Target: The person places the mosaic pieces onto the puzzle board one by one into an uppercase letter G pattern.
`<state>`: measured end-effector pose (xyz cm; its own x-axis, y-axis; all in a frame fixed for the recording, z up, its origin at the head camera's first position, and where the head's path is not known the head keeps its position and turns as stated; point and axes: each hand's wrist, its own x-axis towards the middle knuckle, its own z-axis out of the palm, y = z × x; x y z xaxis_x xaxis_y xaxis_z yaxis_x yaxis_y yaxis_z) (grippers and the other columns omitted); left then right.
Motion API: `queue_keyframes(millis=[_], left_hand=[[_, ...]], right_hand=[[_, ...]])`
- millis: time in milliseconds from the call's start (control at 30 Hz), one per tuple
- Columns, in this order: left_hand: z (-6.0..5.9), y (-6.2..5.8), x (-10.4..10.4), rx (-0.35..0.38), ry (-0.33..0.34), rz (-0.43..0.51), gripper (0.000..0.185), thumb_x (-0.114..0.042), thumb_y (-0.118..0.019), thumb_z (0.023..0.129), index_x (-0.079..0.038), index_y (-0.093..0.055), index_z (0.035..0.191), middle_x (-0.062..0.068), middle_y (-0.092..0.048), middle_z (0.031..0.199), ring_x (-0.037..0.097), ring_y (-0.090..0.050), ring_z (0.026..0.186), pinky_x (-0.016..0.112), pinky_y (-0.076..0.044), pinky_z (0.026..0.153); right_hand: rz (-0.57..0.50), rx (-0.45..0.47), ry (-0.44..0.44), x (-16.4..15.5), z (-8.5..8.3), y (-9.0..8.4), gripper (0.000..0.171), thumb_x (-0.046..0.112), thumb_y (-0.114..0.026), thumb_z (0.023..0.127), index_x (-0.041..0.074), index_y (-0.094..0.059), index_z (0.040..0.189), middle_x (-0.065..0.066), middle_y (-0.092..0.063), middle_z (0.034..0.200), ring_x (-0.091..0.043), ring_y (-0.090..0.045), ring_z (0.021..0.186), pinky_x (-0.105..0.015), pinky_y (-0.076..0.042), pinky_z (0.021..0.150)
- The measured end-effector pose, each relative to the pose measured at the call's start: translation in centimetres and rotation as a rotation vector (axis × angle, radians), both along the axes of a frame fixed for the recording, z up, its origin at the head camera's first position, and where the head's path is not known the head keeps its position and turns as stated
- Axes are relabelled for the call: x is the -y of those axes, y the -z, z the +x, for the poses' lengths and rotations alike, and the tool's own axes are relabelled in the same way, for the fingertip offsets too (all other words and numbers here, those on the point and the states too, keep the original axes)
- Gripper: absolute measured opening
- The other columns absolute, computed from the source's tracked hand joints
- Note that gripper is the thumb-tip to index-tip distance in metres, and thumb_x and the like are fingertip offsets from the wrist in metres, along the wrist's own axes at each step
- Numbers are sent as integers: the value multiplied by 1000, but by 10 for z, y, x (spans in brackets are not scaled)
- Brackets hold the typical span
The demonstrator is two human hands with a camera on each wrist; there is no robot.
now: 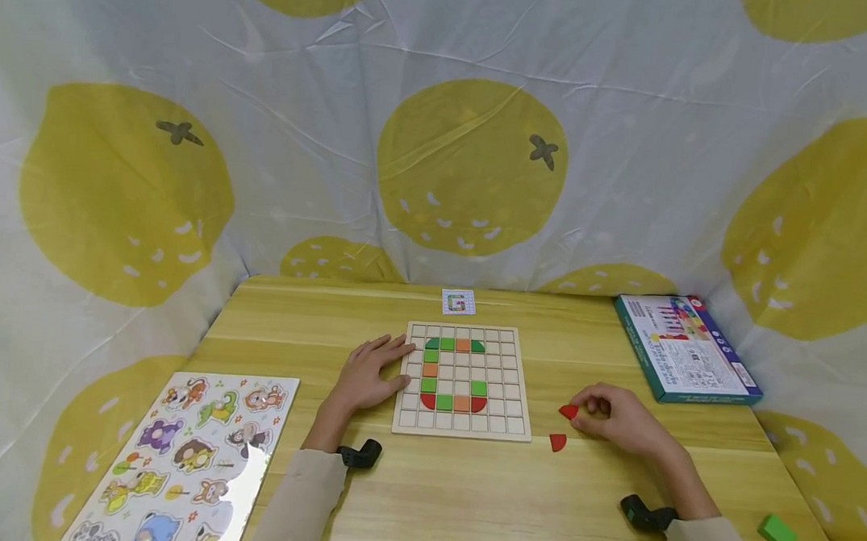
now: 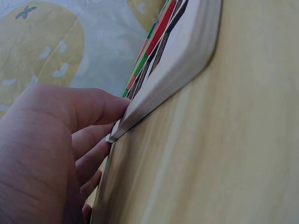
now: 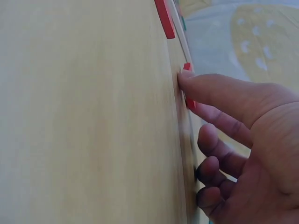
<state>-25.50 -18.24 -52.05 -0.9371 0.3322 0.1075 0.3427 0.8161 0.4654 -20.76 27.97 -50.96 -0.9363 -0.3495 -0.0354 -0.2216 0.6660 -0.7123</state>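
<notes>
A square wooden grid board (image 1: 504, 388) lies on the table, with green, orange and red pieces set in its cells as a C-like outline. At the board's left side rests my left hand (image 1: 367, 376), fingers spread and thumb on the edge; the left wrist view shows the thumb (image 2: 100, 105) against the rim. Right of the board, my right hand (image 1: 619, 416) pinches a red quarter-circle piece (image 1: 568, 411) between thumb and index finger, low over the tabletop. The other fingers are loosely curled. A second red quarter-circle piece (image 1: 557, 443) lies on the table just nearer me.
A small pattern card (image 1: 459, 302) lies behind the board. An animal picture puzzle (image 1: 200, 454) is at the left, a flat teal-edged box (image 1: 687, 350) at the back right, and a green block (image 1: 777, 532) near the right front edge. A lemon-print cloth (image 1: 474, 167) hangs behind the table.
</notes>
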Motion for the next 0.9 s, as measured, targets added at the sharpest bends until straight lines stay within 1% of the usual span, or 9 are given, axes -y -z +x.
queue_keyframes(millis=[133, 267, 367, 500, 667, 900], left_hand=[[0, 0, 0, 8, -4, -4, 58, -44, -60, 89, -34, -47, 145, -6, -38, 156, 25, -26, 148, 53, -17, 119], [0, -1, 0, 6, -3, -1, 58, -44, -60, 89, -33, -48, 144, -7, -37, 156, 25, -26, 148, 53, -17, 119], [0, -1, -1, 2, -3, 0, 57, -44, -60, 89, -33, -49, 144, -6, -38, 156, 25, -27, 148, 54, -17, 119], [0, -1, 0, 5, -4, 4, 58, -43, -61, 88, -32, -49, 144, -6, -38, 156, 26, -27, 148, 54, -17, 119], [0, -1, 0, 6, -6, 7, 58, -42, -61, 88, -31, -49, 144, -6, -38, 156, 26, -26, 148, 54, -16, 119], [1, 0, 0, -16, 2, 10, 57, -43, -60, 89, -32, -50, 144, -5, -39, 155, 27, -28, 147, 55, -18, 118]], right_hand=[[6, -8, 2, 3, -3, 1, 26, 28, -76, 84, 20, -69, 107, -1, -55, 85, -15, -47, 76, -25, -39, 61], [10, -21, -44, 5, -6, 2, 28, 23, -74, 86, 21, -70, 114, 1, -56, 86, -15, -49, 78, -24, -40, 63], [10, -26, -61, 8, -8, 2, 24, 23, -73, 87, 23, -71, 111, 3, -56, 85, -14, -49, 77, -24, -40, 63], [10, -25, -50, 11, -9, 1, 21, 29, -74, 86, 24, -72, 106, 3, -55, 83, -14, -48, 76, -24, -40, 62], [13, -43, -31, 15, -12, 2, 19, 32, -75, 84, 24, -72, 101, 3, -55, 82, -14, -49, 76, -24, -40, 63], [17, -57, 32, 23, -16, 3, 19, 38, -76, 83, 28, -73, 98, 4, -57, 80, -14, -51, 77, -23, -41, 63]])
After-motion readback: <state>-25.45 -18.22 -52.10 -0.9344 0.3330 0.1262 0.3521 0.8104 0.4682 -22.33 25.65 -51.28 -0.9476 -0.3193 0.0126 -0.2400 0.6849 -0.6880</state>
